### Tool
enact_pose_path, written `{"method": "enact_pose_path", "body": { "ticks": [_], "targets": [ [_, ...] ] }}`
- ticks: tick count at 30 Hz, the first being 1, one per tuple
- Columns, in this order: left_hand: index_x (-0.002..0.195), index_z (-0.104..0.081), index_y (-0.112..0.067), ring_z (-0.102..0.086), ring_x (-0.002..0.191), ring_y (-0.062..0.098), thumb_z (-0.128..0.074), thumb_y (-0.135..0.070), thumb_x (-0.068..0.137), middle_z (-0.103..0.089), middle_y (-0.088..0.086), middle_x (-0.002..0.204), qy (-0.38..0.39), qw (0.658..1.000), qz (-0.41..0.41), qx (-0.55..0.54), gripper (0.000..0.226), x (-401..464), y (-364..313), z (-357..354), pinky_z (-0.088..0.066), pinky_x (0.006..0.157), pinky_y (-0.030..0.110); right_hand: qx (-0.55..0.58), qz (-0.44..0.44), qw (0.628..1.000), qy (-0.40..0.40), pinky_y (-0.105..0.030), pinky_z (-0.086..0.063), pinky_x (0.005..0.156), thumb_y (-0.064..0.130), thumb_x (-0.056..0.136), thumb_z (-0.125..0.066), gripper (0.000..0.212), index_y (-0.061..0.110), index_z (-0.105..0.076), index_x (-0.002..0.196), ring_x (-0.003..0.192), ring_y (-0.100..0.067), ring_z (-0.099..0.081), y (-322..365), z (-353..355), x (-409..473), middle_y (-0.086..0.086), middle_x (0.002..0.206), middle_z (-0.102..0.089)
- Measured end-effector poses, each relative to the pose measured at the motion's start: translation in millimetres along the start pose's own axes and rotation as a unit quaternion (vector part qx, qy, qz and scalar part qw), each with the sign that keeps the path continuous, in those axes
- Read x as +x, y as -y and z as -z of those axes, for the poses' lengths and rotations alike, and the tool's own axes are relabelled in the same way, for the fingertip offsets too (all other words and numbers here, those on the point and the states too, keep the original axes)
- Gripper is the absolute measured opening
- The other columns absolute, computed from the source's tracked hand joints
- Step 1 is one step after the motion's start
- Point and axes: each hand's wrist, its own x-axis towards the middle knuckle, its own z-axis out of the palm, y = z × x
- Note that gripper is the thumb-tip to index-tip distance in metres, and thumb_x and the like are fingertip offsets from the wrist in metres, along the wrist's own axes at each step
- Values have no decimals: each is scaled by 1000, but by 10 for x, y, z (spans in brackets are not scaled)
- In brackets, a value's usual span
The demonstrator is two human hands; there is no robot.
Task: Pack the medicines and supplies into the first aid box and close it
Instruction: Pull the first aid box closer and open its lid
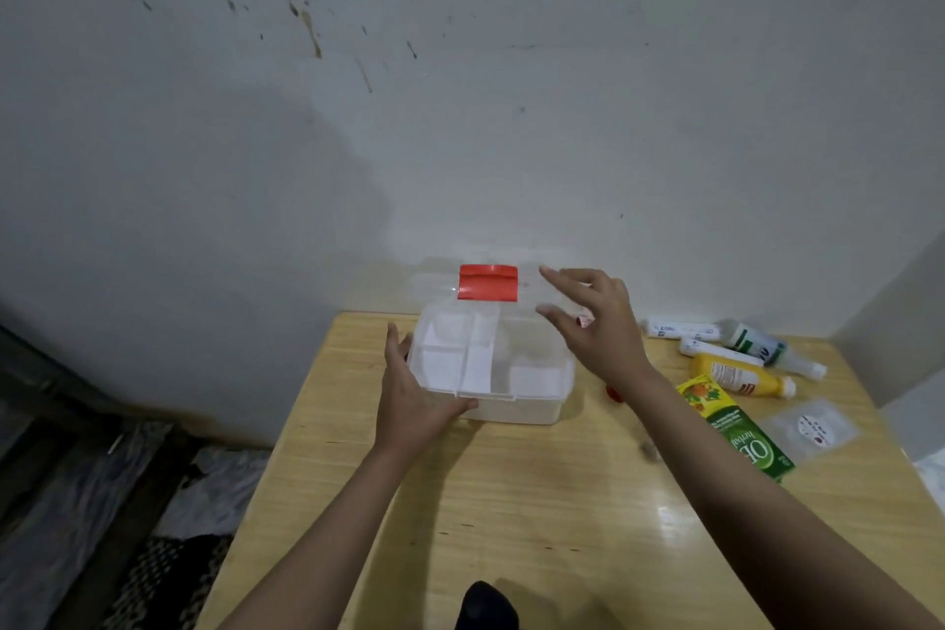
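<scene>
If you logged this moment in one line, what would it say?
box: open, tray showing | left hand: steadying box | right hand: open above box | bottles, green carton: unpacked on table

First aid box: translucent white, open, clear lid with red latch tipped back toward bench far edge; divided tray visible inside. Supplies near right edge: yellow bottle, white-green bottle, white tubes, green carton, clear sachet, all lying flat.
</scene>
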Motion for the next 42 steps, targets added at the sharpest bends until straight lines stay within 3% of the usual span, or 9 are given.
{"method": "enact_pose_path", "body": {
  "ticks": [5,10,13,15,19,27,33,36,42],
  "targets": [
    [147,9,-37,-36,133,17,-93,-45,40,-32,-7,148,4,1000,3,7,147,-9,-3,21,-40,98,33,84,-12,996,8,-40,-46,96,36,80,-70,40,32,-63,119,112,-8,-57,46,171,210,3,120,-66],
    [147,6,-35,-34,134,17,-92,-48,39,-30,-5,149,4,1000,6,13,147,-21,-10,13,-39,103,37,128,-44,988,-71,-23,-49,80,29,81,-71,28,26,-70,108,96,0,-60,61,117,252,3,109,-70],
    [149,2,-29,-27,137,17,-92,-41,43,-24,-4,151,15,1000,2,21,142,-2,-4,10,-35,108,38,176,-89,971,-132,-32,-53,78,27,80,-73,20,28,-71,100,91,-15,-65,61,53,261,3,105,-70],
    [149,0,-25,-21,139,19,-89,-43,50,-16,-4,151,31,998,-6,52,134,9,4,5,-32,110,38,180,-110,967,-141,-36,-54,79,30,81,-72,19,27,-71,100,91,-15,-65,44,7,289,2,107,-70],
    [150,-1,-19,-18,139,21,-73,-59,67,-10,-3,148,59,995,-21,80,117,13,34,-24,-33,106,34,182,-122,966,-134,-36,-55,82,30,85,-67,20,25,-70,105,95,-14,-63,20,-52,386,3,109,-69],
    [150,-10,-25,-29,135,19,-73,-53,71,-21,-1,149,53,997,-27,57,104,-5,49,-26,-37,107,40,148,-94,975,-134,-26,-51,84,18,93,-54,24,23,-66,114,91,-2,-58,-46,-36,500,4,105,-63],
    [148,-20,-23,-30,134,10,-66,-63,70,-21,-6,149,66,990,-59,106,99,-23,83,38,-33,96,23,149,-116,973,-134,-24,-49,87,18,95,-51,28,27,-63,119,91,2,-56,-94,4,486,8,104,-60],
    [149,-18,-20,-29,135,12,-67,-59,74,-19,-6,151,64,987,-62,131,97,-17,91,40,-35,96,23,150,-117,976,-108,-26,-48,87,20,96,-50,33,27,-58,126,95,-3,-55,-85,14,447,10,106,-57],
    [149,-17,-19,-31,135,14,-63,-65,74,-21,-5,152,67,980,-71,173,100,0,71,70,-41,98,31,135,-110,984,-41,-12,-38,80,18,96,-50,46,29,-42,139,108,-10,-52,-139,124,305,8,118,-52]
  ]
}}
